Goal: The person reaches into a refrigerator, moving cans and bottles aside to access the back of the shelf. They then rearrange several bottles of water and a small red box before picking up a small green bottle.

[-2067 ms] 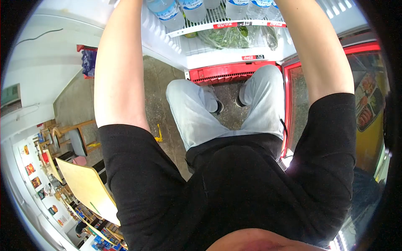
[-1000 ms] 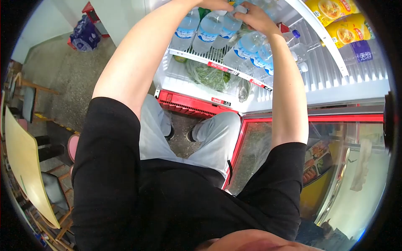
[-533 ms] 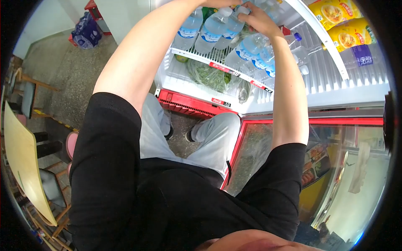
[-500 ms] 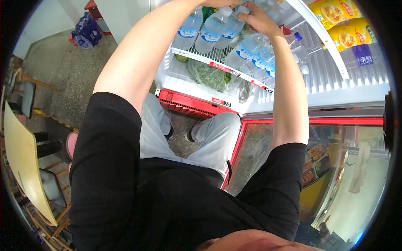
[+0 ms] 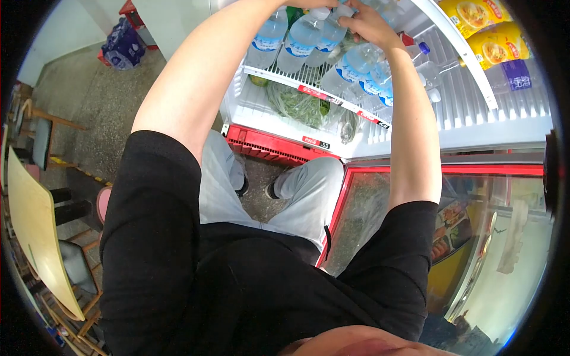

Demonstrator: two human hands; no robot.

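Observation:
Inside the open fridge, my right hand (image 5: 369, 25) has its thumb and fingers closed around the neck of a water bottle (image 5: 328, 39) with a blue label. My left hand (image 5: 312, 3) reaches to the same spot at the top edge of the view; most of its fingers are cut off. A second water bottle (image 5: 301, 43) stands just in front of the held one, and another bottle (image 5: 268, 40) is to its left. Under my right wrist, several more bottles (image 5: 357, 63) lean at a slant on the wire shelf (image 5: 279, 77).
Bagged green vegetables (image 5: 300, 105) lie on the level below. The red-framed glass door (image 5: 368, 225) stands open at right. Yellow packets (image 5: 497, 46) are at the upper right. A table (image 5: 41, 231) and chairs stand at left, and wrapped purple goods (image 5: 123, 44) rest on the floor behind.
Both hands stay at the bottle necks, with only slight movement. The view has shifted a little, so the fridge contents sit slightly differently in the picture.

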